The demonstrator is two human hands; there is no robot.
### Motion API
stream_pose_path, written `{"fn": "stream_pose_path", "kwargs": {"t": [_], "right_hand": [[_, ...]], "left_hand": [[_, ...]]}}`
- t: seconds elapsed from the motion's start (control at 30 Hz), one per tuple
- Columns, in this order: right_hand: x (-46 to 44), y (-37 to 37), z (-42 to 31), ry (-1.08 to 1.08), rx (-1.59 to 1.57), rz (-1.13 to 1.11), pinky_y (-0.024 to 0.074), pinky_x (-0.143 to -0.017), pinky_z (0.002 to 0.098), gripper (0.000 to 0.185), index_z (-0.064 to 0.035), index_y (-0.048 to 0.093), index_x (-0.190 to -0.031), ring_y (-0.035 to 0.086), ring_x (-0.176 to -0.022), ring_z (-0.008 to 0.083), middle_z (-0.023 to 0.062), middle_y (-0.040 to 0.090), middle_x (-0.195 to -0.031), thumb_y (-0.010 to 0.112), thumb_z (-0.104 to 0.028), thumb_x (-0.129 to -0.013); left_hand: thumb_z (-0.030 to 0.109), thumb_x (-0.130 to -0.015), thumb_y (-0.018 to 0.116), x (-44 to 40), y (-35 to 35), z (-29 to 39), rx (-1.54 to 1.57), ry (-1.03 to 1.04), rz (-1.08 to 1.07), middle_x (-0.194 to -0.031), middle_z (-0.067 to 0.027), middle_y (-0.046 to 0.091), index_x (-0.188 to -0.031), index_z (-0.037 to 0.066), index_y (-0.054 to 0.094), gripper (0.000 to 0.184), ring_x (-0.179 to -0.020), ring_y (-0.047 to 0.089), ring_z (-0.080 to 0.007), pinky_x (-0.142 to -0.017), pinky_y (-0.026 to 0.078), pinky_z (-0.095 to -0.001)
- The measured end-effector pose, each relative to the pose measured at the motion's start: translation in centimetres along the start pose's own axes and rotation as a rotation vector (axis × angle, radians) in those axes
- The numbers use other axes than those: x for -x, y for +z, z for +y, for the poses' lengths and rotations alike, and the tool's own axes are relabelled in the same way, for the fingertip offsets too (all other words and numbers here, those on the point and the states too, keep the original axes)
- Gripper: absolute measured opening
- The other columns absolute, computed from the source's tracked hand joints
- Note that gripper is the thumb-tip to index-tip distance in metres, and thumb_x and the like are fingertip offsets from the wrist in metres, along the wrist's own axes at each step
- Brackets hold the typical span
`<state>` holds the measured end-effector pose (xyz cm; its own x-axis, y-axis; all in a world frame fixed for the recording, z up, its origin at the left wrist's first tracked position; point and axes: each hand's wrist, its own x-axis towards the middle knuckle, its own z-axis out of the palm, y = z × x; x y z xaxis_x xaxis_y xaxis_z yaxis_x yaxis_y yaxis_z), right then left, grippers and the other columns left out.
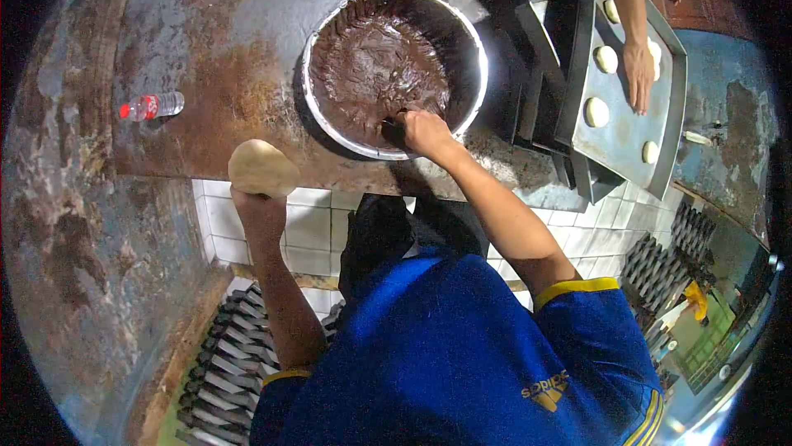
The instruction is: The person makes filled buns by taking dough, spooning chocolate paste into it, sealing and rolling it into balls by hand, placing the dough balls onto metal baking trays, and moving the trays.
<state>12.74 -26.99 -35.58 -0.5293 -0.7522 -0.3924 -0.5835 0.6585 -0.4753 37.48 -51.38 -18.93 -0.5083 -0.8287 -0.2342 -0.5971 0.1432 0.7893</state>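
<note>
Apparently scooping brown paste [379,66].
Right hand [422,132] curls over basin [483,66], hold unclear; left hand [259,205] supports dough disc [262,167], grip hidden; next calls for a level disc.

"What is the person wearing on top?"
"A bright blue shirt [429,339] with short sleeves [590,335], each edged by a yellow band [576,291]."
"Any markings?"
"A gold adidas logo [548,395] on the right of the chest, and thin yellow stripes [652,418] at the right shoulder."
"And below the hem?"
"Dark clothing [378,241], too shadowed to make out its cut."
</note>
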Motion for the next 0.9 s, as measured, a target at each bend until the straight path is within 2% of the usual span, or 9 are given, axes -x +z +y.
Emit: {"fn": "stream_pose_path", "kwargs": {"t": [0.13,0.2,0.27,0.4,0.53,0.67,0.77,0.87,0.9], "right_hand": [[-1.3,-4.6,-1.1,0.049,0.008,-0.395,0.0578,-0.096,0.0517,0.036,0.0044,0.075,-0.106,0.072,-0.107,0.0445,0.0300,0.073,-0.115,0.055,-0.024,-0.095],[-1.8,-4.3,0.7,-0.004,-0.233,-0.376,0.0571,-0.089,0.0485,0.031,-0.0016,0.076,-0.109,0.073,-0.101,0.0420,0.0251,0.073,-0.121,0.054,-0.009,-0.089],[-2.3,-4.5,1.4,-0.351,-0.630,-0.344,0.0547,-0.096,0.0455,0.030,-0.0045,0.075,-0.116,0.072,-0.109,0.0388,0.0240,0.074,-0.117,0.058,-0.011,-0.091],[-1.9,-3.6,-1.7,-0.091,-0.263,0.087,0.0514,-0.104,0.0476,0.032,-0.0054,0.070,-0.123,0.067,-0.117,0.0419,0.0218,0.070,-0.119,0.062,-0.007,-0.092],[-1.9,-1.8,-1.7,-0.108,-0.150,0.075,0.0524,-0.106,0.0504,0.043,-0.0085,0.067,-0.134,0.067,-0.118,0.0435,0.0274,0.067,-0.127,0.039,-0.013,-0.101],[-1.8,-0.6,-1.2,-0.043,-0.110,0.009,0.0528,-0.105,0.0511,0.045,-0.0095,0.067,-0.133,0.066,-0.119,0.0438,0.0280,0.068,-0.128,0.036,-0.018,-0.102],[-2.4,0.4,0.2,-0.050,-0.130,-0.048,0.0532,-0.100,0.0524,0.045,-0.0073,0.070,-0.132,0.066,-0.116,0.0475,0.0284,0.068,-0.125,0.053,-0.010,-0.091],[-4.0,1.2,2.2,-0.061,-0.070,-0.170,0.0579,-0.087,0.0472,0.039,-0.0038,0.072,-0.127,0.073,-0.095,0.0398,0.0219,0.074,-0.115,0.055,-0.013,-0.092],[-4.0,-0.8,2.1,-0.071,-0.393,-0.403,0.0575,-0.081,0.0427,0.036,-0.0026,0.072,-0.124,0.071,-0.086,0.0324,0.0169,0.075,-0.111,0.058,-0.013,-0.093]], "left_hand": [[0.008,-0.076,0.092,-0.3,0.3,-0.4,0.131,0.008,-0.043,-0.127,-0.0164,0.066,-0.136,-0.002,0.050,0.073,-0.118,0.067,-0.0279,-0.102,0.055,-0.0409],[0.008,-0.077,0.091,-0.2,0.3,0.0,0.120,0.016,-0.047,-0.129,-0.0162,0.066,-0.136,-0.002,0.050,0.073,-0.118,0.067,-0.0274,-0.102,0.055,-0.0404],[0.007,-0.077,0.091,-0.1,0.3,0.8,0.109,0.023,-0.050,-0.130,-0.0160,0.065,-0.137,-0.002,0.049,0.074,-0.118,0.068,-0.0270,-0.101,0.055,-0.0398],[0.008,-0.075,0.092,-0.4,0.0,1.3,0.095,0.088,-0.102,-0.122,-0.0153,0.069,-0.130,-0.002,0.057,0.066,-0.113,0.070,-0.0271,-0.096,0.057,-0.0401],[0.011,-0.071,0.093,-0.3,-0.5,1.5,0.021,0.197,-0.076,-0.111,-0.0158,0.074,-0.122,-0.002,0.064,0.060,-0.103,0.074,-0.0283,-0.090,0.059,-0.0411],[0.013,-0.071,0.094,-0.6,-0.8,2.4,-0.159,0.328,-0.097,-0.107,-0.0166,0.075,-0.122,-0.002,0.065,0.061,-0.099,0.075,-0.0297,-0.086,0.060,-0.0415],[0.011,-0.071,0.092,-0.3,-0.1,2.4,-0.061,0.293,-0.049,-0.105,-0.0161,0.075,-0.122,-0.001,0.064,0.059,-0.098,0.075,-0.0297,-0.086,0.060,-0.0417],[0.010,-0.073,0.090,-0.3,0.3,2.0,-0.226,0.197,0.047,-0.111,-0.0180,0.073,-0.121,-0.001,0.064,0.056,-0.104,0.074,-0.0300,-0.088,0.059,-0.0418],[0.010,-0.074,0.089,-0.6,0.6,0.8,-0.118,0.168,0.041,-0.116,-0.0195,0.071,-0.122,-0.001,0.064,0.056,-0.110,0.072,-0.0303,-0.091,0.058,-0.0422]]}}
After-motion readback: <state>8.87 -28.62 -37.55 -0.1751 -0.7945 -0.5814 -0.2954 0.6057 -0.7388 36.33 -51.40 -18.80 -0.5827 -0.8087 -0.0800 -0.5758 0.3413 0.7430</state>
